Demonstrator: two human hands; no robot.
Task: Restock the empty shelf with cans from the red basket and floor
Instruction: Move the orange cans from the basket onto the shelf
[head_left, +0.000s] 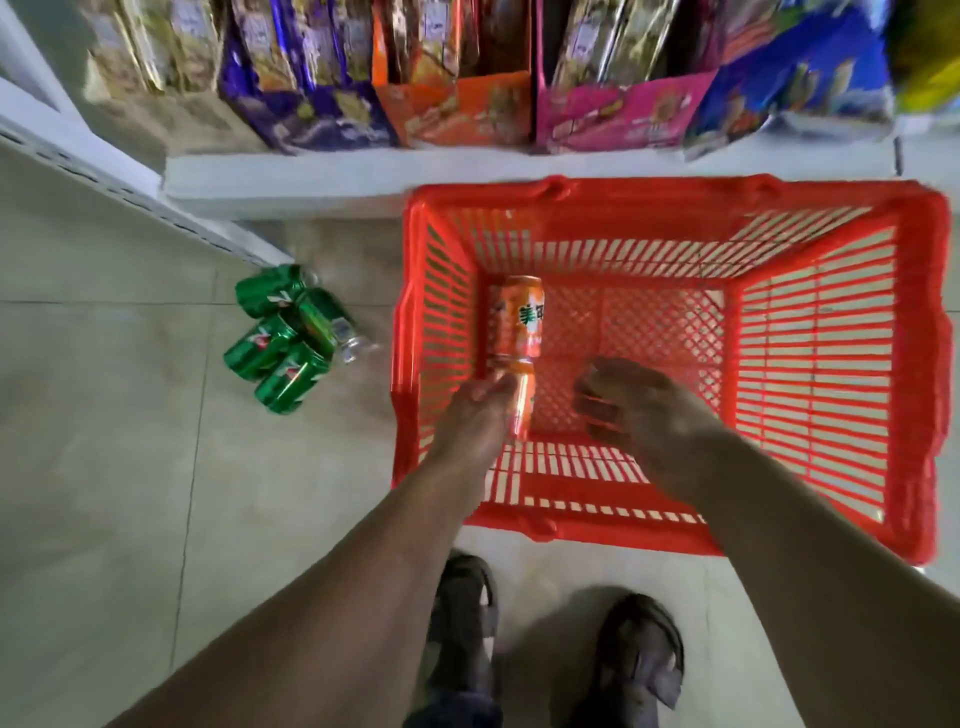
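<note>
A red basket (841, 364) stands on the floor below the shelf. Two orange cans lie inside it at the left: one (519, 317) flat on the bottom, a second (523, 402) nearer me. My left hand (475, 410) reaches into the basket and its fingers curl against the nearer orange can. My right hand (639, 410) hovers inside the basket to the right of that can, fingers loosely curled and holding nothing. Several green cans (283, 338) lie in a cluster on the floor left of the basket.
A white shelf edge (311, 176) runs above the basket, holding rows of colourful snack bags (467, 78). A white lower shelf rail (104, 171) slants at the left. My two feet in dark sandals (550, 639) stand on the tiled floor below the basket.
</note>
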